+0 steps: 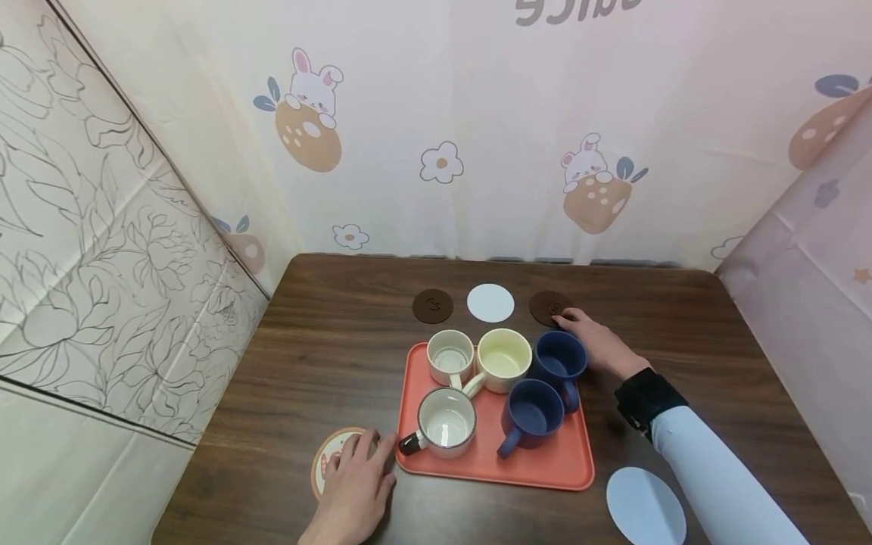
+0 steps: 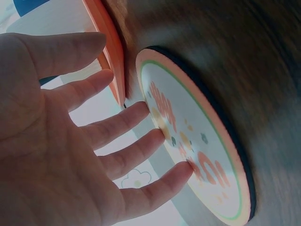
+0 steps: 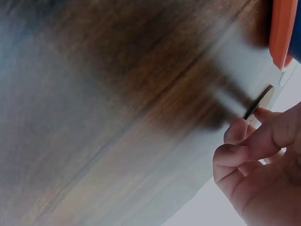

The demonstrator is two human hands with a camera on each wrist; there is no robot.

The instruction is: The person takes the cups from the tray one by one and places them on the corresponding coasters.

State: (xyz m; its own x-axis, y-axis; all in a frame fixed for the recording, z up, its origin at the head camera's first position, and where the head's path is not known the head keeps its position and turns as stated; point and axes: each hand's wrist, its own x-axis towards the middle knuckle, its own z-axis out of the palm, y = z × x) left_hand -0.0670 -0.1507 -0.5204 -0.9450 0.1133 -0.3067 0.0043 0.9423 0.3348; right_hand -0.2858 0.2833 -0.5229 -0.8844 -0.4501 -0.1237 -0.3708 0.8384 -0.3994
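My left hand (image 1: pixel 356 484) lies over a round printed coaster (image 1: pixel 325 462) left of the coral tray (image 1: pixel 497 469). Its fingers are spread and relaxed, with several fingertips touching the coaster's printed face (image 2: pixel 207 155) in the left wrist view. Beyond the tray's far right corner, my right hand (image 1: pixel 596 341) reaches to a dark brown coaster (image 1: pixel 547 305). Its fingertips rest at the near edge of that coaster (image 3: pixel 264 98), which lies flat on the table. Beside this hand stands a dark blue mug (image 1: pixel 560 354) on the tray.
Also on the tray are a second blue mug (image 1: pixel 534 412), a pale yellow mug (image 1: pixel 504 357), a small cream mug (image 1: pixel 450 356) and a dark-rimmed white mug (image 1: pixel 446 420). Another brown coaster (image 1: pixel 432 306) and a white disc (image 1: pixel 490 303) lie behind; a pale blue disc (image 1: pixel 646 506) lies front right.
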